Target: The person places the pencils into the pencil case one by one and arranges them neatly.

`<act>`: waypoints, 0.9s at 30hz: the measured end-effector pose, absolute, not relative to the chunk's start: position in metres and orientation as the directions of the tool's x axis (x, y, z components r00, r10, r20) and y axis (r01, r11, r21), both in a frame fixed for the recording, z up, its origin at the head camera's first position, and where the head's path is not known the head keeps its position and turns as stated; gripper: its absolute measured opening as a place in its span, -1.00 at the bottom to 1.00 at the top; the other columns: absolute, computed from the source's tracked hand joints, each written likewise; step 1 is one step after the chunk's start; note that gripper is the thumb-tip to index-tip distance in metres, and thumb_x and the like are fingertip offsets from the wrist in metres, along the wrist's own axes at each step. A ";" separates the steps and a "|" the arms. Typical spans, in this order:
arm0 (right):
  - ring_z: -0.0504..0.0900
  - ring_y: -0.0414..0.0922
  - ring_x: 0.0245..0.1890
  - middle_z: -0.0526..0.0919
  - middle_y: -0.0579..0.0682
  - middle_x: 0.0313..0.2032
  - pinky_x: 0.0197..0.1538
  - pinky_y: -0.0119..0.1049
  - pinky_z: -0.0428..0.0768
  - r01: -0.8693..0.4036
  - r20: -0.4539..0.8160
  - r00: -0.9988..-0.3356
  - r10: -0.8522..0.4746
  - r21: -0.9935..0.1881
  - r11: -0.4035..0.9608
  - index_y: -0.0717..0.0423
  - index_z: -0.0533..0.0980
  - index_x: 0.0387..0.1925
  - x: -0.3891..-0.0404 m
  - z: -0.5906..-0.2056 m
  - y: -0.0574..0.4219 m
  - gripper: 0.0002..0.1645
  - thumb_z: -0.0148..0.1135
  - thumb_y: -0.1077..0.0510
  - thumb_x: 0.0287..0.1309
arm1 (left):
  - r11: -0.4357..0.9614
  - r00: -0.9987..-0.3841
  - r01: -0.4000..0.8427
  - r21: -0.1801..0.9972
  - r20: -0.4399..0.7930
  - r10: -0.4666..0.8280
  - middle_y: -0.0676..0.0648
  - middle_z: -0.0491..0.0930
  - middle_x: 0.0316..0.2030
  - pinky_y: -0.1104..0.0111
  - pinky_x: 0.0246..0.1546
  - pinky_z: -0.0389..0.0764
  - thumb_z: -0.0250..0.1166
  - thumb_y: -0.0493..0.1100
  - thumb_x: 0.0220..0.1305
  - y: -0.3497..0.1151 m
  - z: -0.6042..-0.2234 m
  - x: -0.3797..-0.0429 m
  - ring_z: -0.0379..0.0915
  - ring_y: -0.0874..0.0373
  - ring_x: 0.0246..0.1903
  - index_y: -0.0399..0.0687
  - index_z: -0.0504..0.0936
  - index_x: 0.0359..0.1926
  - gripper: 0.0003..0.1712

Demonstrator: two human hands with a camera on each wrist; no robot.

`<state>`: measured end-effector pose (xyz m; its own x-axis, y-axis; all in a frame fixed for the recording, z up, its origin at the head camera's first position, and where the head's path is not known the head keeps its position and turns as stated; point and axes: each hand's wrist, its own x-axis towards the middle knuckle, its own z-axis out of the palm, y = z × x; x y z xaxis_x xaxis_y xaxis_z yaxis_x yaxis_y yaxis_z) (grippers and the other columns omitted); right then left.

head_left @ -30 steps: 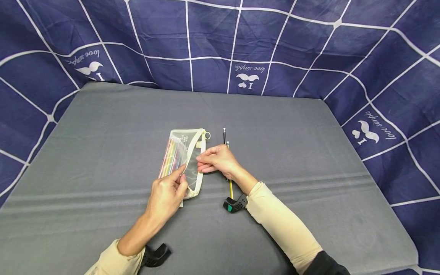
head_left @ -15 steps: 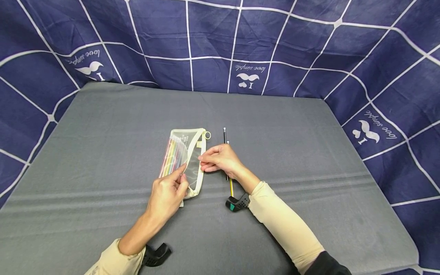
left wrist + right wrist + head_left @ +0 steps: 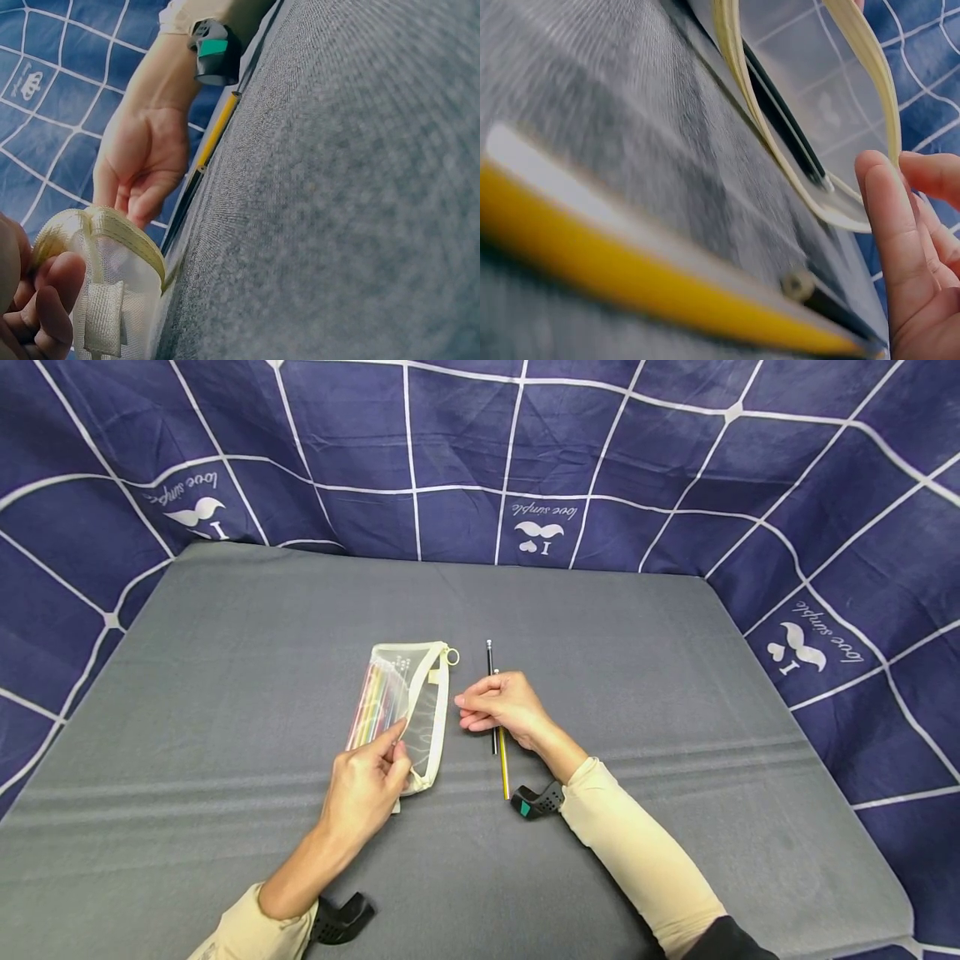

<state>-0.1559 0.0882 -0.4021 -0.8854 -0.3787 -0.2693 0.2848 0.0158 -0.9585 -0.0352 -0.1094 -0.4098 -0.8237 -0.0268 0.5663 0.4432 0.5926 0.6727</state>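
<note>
A see-through mesh pencil case [image 3: 423,727] with cream zipper edging lies on the grey surface, its mouth gaping to the right. Several coloured pencils [image 3: 375,702] show inside it. My left hand [image 3: 366,777] pinches the near edge of the opening between thumb and finger. Just right of the case hovers my right hand [image 3: 506,706], fingers loosely bent and holding nothing. Under that hand lie a black pencil [image 3: 491,658] and a yellow pencil [image 3: 504,768], side by side and partly hidden. The right wrist view shows a dark pencil [image 3: 780,112] within the case's mouth.
A ring pull [image 3: 452,656] hangs at the case's far right corner. The grey padded tabletop [image 3: 637,693] spreads around, backed by a blue checked cloth [image 3: 465,452]. Black wrist devices sit on my left wrist [image 3: 341,920] and right wrist [image 3: 536,802].
My right hand has drawn back from the case's opening to the right, over the two pencils. The left hand keeps its pinch on the edge in the same spot.
</note>
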 end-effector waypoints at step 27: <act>0.67 -0.18 -0.64 0.69 0.08 -0.59 -0.48 -0.30 0.68 0.254 -0.313 -0.914 -0.260 -0.938 0.237 0.43 0.58 -0.31 -0.162 -0.413 0.147 -0.75 0.46 0.35 -0.01 | 0.589 -0.816 0.453 0.669 0.577 -0.028 0.02 0.60 -0.65 0.59 -0.76 0.42 0.21 -0.53 0.09 -0.110 -0.412 -0.035 0.45 0.38 -0.76 -0.46 0.65 0.00 -0.60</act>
<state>-0.1617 0.1473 -0.4132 -0.9135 -0.2596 -0.3132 0.2541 0.2371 -0.9377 -0.0355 -0.1097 -0.4117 -0.8159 -0.0280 0.5775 0.4532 0.5892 0.6689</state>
